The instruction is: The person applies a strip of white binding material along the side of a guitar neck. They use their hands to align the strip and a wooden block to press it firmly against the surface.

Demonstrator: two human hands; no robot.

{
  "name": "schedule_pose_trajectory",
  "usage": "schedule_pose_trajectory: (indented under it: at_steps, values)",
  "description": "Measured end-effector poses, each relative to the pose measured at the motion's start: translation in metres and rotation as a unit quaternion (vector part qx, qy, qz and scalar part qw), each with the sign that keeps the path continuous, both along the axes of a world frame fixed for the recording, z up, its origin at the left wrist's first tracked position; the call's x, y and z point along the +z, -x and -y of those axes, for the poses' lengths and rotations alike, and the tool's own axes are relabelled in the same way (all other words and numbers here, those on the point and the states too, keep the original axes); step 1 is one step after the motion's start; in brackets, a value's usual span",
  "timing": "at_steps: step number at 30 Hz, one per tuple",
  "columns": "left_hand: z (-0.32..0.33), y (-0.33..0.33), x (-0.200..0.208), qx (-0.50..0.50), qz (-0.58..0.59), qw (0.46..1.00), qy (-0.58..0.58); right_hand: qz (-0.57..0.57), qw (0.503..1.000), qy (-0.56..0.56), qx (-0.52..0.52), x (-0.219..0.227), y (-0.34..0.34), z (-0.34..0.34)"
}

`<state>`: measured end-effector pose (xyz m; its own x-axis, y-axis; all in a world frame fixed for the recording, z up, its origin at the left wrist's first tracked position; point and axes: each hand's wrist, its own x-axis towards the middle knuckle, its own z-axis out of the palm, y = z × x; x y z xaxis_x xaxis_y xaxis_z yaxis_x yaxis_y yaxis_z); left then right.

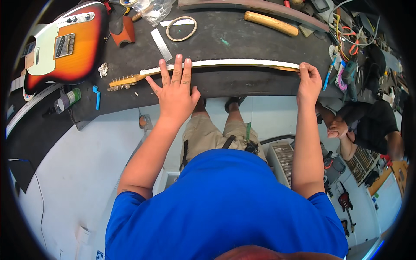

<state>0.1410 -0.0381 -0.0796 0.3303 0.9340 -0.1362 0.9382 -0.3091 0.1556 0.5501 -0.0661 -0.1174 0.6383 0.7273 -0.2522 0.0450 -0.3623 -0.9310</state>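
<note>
The dark work table (pixel 242 84) is the biggest thing, and it bends across from left to right. A long, thin guitar neck (pixel 277 66) lies on it, a little back from the near edge, with its head end (pixel 130 79) toward the left. The neck is yellow-brown wood. A white strip (pixel 242 63) covers most of its top. Small shiny pegs (pixel 116 88) line the head end, too tiny to count.

One guitar body (pixel 82 52), orange going to black at the rim, sits near the table's left end. One long grey-brown bar (pixel 255 13) and one round wooden stick (pixel 271 23) lie farther back than the neck.

The two hands are well apart. The left hand (pixel 175 93) reaches over the strip with its fingers spread. The right hand (pixel 309 82) pinches the neck's right end; I cannot tell if it nips strip, wood or both.

There is one pale ring (pixel 167 33) and one blue tool (pixel 96 98), by the near edge.

A band of table shows between neck and near edge, and a wider one between neck and stick. Both wrists are out past the near edge.
</note>
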Motion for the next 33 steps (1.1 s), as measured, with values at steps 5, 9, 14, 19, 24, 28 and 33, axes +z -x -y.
schedule_pose_trajectory:
  at_steps: [5,9,14,19,24,28,33]
  values:
    - [0.0,-0.008,-0.004,-0.039,0.039,0.998,-0.005,0.003,1.0,0.008,-0.003,-0.003,0.002,0.001]
    - [-0.003,-0.014,-0.004,-0.042,0.044,0.998,-0.013,0.012,1.0,0.005,-0.009,-0.006,0.001,-0.001]
    - [-0.003,-0.017,-0.003,-0.035,0.04,0.999,-0.013,0.015,1.0,0.013,-0.016,-0.005,0.0,-0.002]
    - [-0.004,-0.02,-0.003,-0.053,0.053,0.997,-0.015,0.011,1.0,-0.001,-0.021,-0.007,0.002,0.0]
    - [-0.005,-0.029,-0.004,-0.069,0.051,0.996,-0.012,0.021,1.0,0.005,-0.02,-0.003,0.008,0.002]
    - [-0.004,-0.03,-0.005,-0.071,0.05,0.996,-0.018,0.036,0.999,0.029,-0.017,0.001,0.01,0.002]
    - [-0.005,-0.03,-0.001,-0.074,0.055,0.996,-0.012,0.043,0.999,0.022,-0.014,-0.003,0.006,0.004]
